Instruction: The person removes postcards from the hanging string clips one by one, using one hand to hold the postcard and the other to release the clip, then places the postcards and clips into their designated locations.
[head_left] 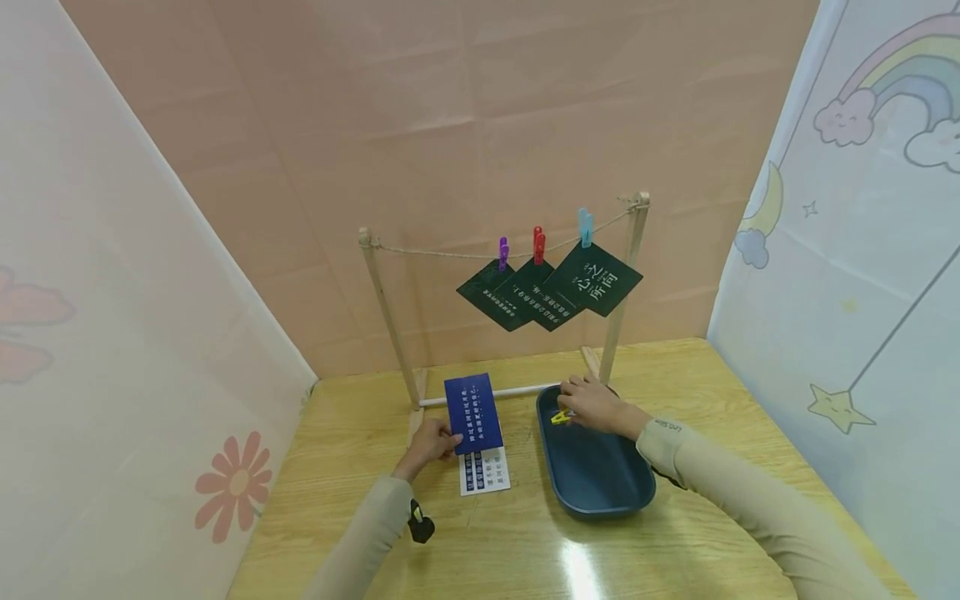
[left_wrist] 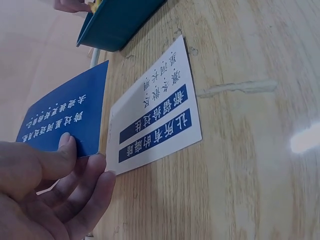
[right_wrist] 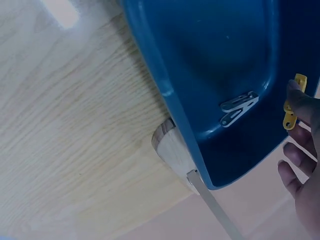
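Between thumb and fingers my left hand (head_left: 432, 442) pinches the lower left corner of a dark blue card (head_left: 474, 410) with white writing, raised above the table. Below it a white card with blue bands (left_wrist: 155, 110) lies flat on the wood. My right hand (head_left: 596, 405) pinches a yellow clothespin (right_wrist: 295, 100) over the far end of a dark blue basin (head_left: 600, 475). A grey clothespin (right_wrist: 239, 107) lies on the basin floor, seen in the right wrist view.
Behind, a string (head_left: 427, 252) runs between two wooden posts (head_left: 390, 321). Three dark green cards (head_left: 592, 279) hang overlapping from it by purple (head_left: 503, 253), red (head_left: 538, 246) and light blue clothespins (head_left: 586, 227). A white rod (head_left: 525, 390) joins the posts low down.
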